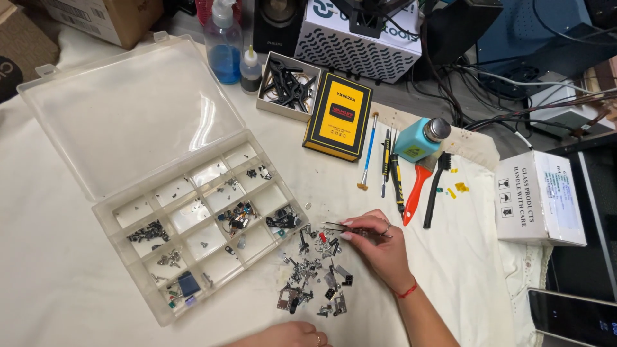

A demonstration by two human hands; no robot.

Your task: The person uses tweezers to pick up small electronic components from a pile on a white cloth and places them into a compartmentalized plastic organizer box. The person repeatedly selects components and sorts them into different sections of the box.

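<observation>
- White cloth (77,283) covers the tabletop; tools and boxes line its far edge.
- My right hand (379,241) pinches tweezers (337,226) closed-fingered, tips over the pile of small metal parts (315,270) at the near middle.
- My left hand (289,334) rests at the near edge; I cannot tell its grip.
- Compartment organizer (193,218), lid open, lies left of the pile.
- Best handled by lifting one piece at a time, tips kept low.

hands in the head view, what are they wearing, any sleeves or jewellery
No sleeves show: both forearms are bare. The right hand has a ring on one finger, pale polished nails, and a thin red string bracelet at the wrist. The left hand, only partly in view at the bottom edge, also wears a ring on one finger.
</observation>
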